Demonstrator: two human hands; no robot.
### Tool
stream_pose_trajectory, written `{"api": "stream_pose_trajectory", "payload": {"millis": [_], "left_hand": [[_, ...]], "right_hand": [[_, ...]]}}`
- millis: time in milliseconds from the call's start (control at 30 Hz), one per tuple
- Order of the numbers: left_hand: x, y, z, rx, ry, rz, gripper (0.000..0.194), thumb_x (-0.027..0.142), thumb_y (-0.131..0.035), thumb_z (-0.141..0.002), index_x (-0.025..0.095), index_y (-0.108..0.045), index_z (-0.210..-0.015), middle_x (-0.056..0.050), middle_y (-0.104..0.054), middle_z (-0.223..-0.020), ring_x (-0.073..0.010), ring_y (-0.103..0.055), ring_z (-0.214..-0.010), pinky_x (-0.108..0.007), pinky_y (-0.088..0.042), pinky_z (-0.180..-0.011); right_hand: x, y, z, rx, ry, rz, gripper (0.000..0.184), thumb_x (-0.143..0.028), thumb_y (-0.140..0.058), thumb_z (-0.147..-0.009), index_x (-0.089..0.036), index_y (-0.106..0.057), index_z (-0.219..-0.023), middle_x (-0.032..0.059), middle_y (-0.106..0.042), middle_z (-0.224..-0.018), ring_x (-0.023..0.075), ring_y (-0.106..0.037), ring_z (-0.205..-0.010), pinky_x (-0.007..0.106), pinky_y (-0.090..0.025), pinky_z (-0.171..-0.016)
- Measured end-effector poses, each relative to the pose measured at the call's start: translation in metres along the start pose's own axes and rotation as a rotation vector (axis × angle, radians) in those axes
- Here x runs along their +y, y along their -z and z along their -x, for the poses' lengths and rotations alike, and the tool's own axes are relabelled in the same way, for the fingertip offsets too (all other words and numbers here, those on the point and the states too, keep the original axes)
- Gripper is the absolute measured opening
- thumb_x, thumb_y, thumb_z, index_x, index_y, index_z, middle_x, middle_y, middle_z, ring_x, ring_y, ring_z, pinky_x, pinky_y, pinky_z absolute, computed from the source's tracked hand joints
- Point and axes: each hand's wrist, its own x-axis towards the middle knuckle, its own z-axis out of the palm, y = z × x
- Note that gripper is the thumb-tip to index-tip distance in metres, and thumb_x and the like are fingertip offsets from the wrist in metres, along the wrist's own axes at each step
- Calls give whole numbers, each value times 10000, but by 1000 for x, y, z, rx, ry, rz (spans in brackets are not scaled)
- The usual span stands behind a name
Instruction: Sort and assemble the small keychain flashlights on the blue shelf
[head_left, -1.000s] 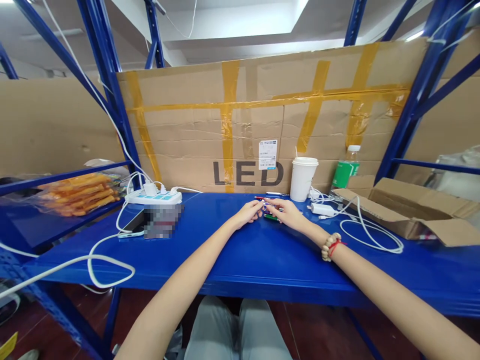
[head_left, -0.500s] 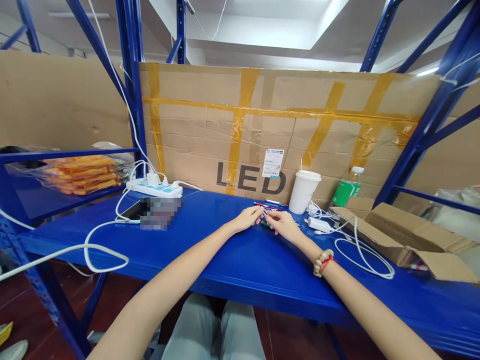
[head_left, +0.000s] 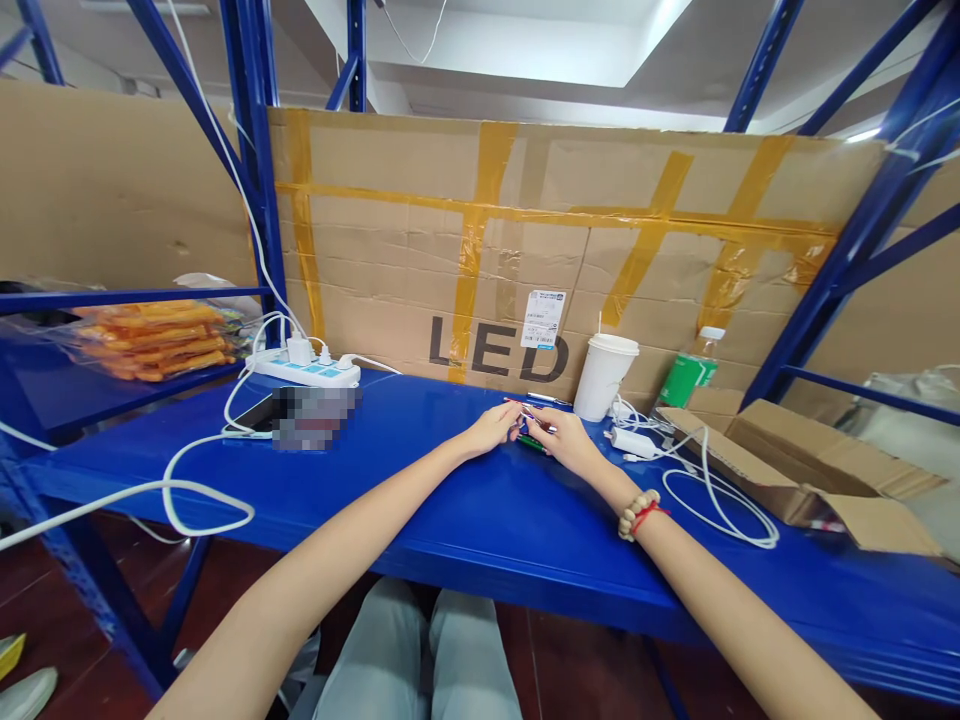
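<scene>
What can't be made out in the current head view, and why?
Head view:
What lies between the fingertips of the left hand and right hand: too small, partly covered by fingers.
The full length of the green item: the hands partly hide it.
What is under the pixelated patch: blurred out.
Fine print on the white label: too small.
The cup's contents: lid covers them.

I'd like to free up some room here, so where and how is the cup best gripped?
Probably mid-height around the wall of the cup, from the near side. It stands upright and tapers toward its base, so gripping the wall seems safer than lifting by the lid. Cardboard stands behind it, and cables lie by its base on the right.
</scene>
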Motion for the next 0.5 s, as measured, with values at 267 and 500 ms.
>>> {"api": "stream_pose_trajectory", "payload": {"millis": [267,500], "left_hand": [[11,0,5,5,160,79,392,488,-257,-892,166,-427,-749,36,-459,-586,-34,-274,-384,-172,-174,-391],[4,0,1,5,162,85,335,488,-337,-867,176,-436,-799,43,-477,-602,-31,-281,-376,-165,-167,-384]], "right_hand": [[4,1,0,-49,50,18,382,-339,-342,-924,-183,-607,-1150,66,-604,-810,178,-555,-728,299,-446,-695],[9,-3,0,-27,57,37,389,-349,-364,-916,-199,-564,-1214,77,-584,-878,191,-561,-795,337,-460,-760]]}}
